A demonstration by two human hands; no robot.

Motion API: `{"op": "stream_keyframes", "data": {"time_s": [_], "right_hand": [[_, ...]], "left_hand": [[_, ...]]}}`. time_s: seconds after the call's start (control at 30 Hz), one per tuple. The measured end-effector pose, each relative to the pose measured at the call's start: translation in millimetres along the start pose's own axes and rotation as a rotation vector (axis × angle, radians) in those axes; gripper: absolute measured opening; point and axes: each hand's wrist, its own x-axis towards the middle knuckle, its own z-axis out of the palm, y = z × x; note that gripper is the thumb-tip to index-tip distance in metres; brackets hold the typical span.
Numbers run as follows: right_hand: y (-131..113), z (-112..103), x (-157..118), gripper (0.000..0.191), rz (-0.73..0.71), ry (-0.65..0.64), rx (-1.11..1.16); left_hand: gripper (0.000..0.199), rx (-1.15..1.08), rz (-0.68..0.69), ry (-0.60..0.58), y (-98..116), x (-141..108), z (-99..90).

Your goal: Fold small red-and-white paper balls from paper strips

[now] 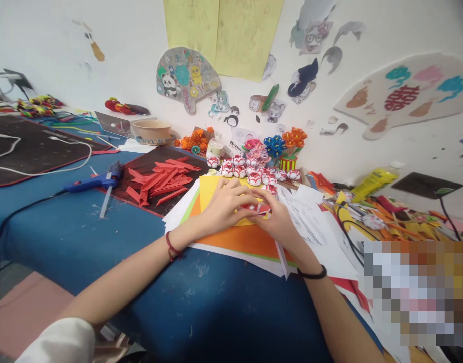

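Note:
Both hands meet over a stack of coloured paper [231, 242], with yellow and orange sheets on top. Between their fingers is a small red and white folded paper piece [262, 207], partly hidden. My left hand [229, 201] curves over its left side, thumb and fingers closed on it. From the right, my right hand [278, 219] pinches the same piece with thumb and forefinger. Just behind the hands stand several finished-looking red and white paper flowers [254, 177]. Left of the stack, red folded strips [161, 179] lie heaped on a dark mat [121, 186].
A blue glue gun [97, 182] with a cable lies at the left. Behind are a round bowl [151, 131], orange flowers [197, 141] and blue flowers [274, 146]. White drawn sheets [322, 237], a yellow bottle [375, 182] and paper scraps [401, 217] lie right.

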Motion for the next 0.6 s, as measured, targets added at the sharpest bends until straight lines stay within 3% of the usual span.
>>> {"op": "stream_keyframes", "data": {"time_s": [0.33, 0.6], "right_hand": [[1.1, -0.6, 0.4, 0.046, 0.005, 0.012, -0.032], [1.1, 0.7, 0.6, 0.04, -0.031, 0.045, -0.085]], "left_hand": [[0.027, 0.032, 0.076, 0.009, -4.3, -1.1, -0.9], [0.025, 0.071, 0.057, 0.01, 0.7, -1.1, -3.2]]}}
